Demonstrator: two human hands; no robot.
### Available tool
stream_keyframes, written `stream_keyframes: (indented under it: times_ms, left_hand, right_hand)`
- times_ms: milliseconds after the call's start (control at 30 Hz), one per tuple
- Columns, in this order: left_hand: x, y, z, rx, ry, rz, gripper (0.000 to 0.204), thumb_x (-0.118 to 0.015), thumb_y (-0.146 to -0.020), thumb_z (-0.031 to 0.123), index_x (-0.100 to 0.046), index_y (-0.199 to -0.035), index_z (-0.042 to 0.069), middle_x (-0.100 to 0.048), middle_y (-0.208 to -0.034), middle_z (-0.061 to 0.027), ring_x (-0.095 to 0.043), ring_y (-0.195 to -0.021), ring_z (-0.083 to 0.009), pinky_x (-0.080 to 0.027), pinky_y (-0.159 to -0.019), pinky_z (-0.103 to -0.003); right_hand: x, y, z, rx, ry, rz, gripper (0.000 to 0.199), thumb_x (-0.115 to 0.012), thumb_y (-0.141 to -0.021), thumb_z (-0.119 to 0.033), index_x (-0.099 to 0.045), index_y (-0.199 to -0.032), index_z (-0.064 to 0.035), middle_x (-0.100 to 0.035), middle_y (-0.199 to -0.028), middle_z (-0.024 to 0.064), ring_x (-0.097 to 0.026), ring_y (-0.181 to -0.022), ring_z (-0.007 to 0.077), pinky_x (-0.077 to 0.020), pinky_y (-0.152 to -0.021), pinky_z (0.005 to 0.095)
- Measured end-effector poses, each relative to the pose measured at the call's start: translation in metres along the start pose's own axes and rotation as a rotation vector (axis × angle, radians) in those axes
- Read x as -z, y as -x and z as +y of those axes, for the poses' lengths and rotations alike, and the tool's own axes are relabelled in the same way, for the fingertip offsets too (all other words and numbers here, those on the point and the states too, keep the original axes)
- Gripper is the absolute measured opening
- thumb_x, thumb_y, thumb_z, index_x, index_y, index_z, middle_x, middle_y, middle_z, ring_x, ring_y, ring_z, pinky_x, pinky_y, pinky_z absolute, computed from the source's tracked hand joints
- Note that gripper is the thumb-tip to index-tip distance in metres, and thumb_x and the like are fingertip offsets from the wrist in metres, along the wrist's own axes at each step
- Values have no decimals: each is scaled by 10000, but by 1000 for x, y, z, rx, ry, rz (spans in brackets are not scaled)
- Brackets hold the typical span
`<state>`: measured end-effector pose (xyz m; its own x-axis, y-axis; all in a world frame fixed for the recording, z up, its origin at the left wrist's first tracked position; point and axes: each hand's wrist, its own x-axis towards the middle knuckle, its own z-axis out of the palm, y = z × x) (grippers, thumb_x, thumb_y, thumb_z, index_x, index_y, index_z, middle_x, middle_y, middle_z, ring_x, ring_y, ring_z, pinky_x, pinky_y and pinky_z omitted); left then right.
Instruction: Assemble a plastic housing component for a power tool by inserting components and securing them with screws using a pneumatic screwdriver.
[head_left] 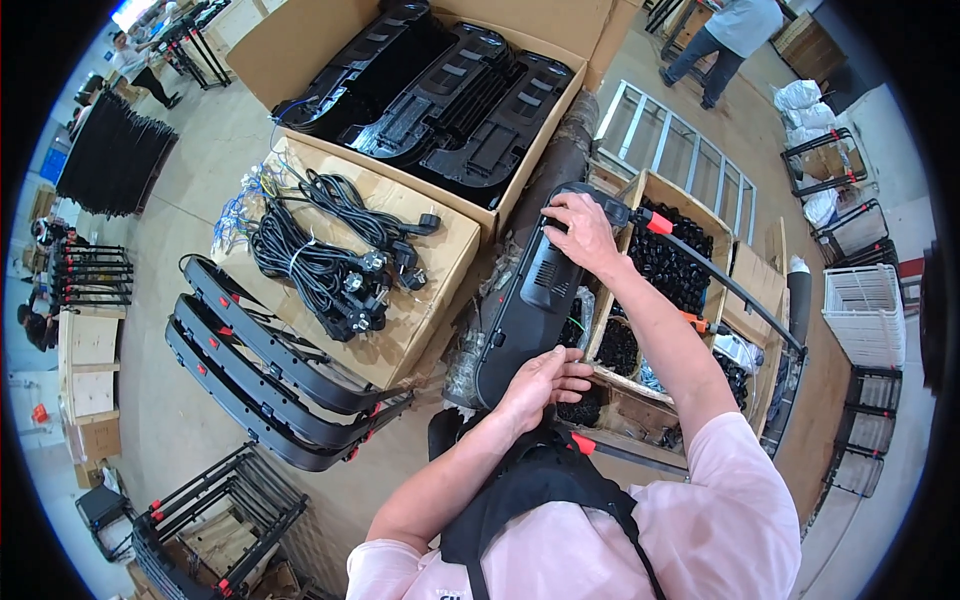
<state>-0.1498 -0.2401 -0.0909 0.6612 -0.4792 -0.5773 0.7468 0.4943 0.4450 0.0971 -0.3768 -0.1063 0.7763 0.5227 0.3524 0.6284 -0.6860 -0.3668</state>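
A long black plastic housing [540, 285] with a vented panel lies slanting in front of me on a wrapped roll. My right hand [582, 232] grips its far end, the fingers bent over the top. Near the close end is my left hand [545, 385], its fingers stretched out and apart beside the housing's right edge. Whether the left palm touches the housing I cannot tell. Black tubes with red end pieces [655, 222] run from the housing's far end to the right, above a divided wooden box. Another red piece [582, 443] shows close to my body.
The wooden box [625, 385] holds small black parts and an orange-and-black tool [697, 322]. At left, bundled plug cables [320, 255] lie on a carton [440, 225], beside several curved black frames [270, 385]. Behind stands an open carton [545, 135] of black mouldings. Other people work farther off.
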Motion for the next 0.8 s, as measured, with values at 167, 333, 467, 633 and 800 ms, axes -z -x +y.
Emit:
stream_keyframes:
  times_ms: [167,333,467,633,800]
  left_hand:
    - [-13,-16,-5,8,-29,11,456,-421,-1150,406,-584,-1369,40,-724,-1161,-101,-721,-976,-194,-595,-839,-341]
    - [-18,-26,-11,-16,-49,41,406,-447,-1149,355,-585,-1335,21,-714,-1122,-102,-712,-945,-184,-594,-827,-331]
    - [-23,-39,-20,-62,-15,130,339,-471,-1148,309,-609,-1279,29,-714,-1067,-75,-693,-920,-156,-596,-815,-315]
    - [-36,-64,-34,-60,-46,181,332,-478,-1144,298,-606,-1272,20,-704,-1101,-98,-694,-956,-185,-592,-878,-352]
    - [-56,-95,-46,-58,-98,192,343,-488,-1139,301,-601,-1275,8,-700,-1126,-115,-694,-992,-212,-585,-918,-372]
  right_hand:
    - [6,4,9,-5,-16,36,256,-778,-809,-229,-759,-1004,-63,-670,-1181,77,-602,-1155,313,-480,-1019,440]
    - [47,32,7,-245,-279,18,203,-730,-882,-197,-721,-1021,-50,-663,-1060,119,-660,-977,325,-538,-848,425]
    - [70,137,33,-265,-87,-177,132,-668,-930,-172,-676,-886,-47,-665,-879,156,-686,-828,361,-559,-730,458]
    - [26,266,59,-343,-9,-641,279,-648,-900,-116,-746,-1160,-82,-682,-1050,169,-713,-1023,373,-586,-878,492]
    - [-3,261,58,-295,-25,-625,366,-619,-916,-91,-701,-1272,-71,-636,-1245,211,-650,-1190,373,-566,-958,464]
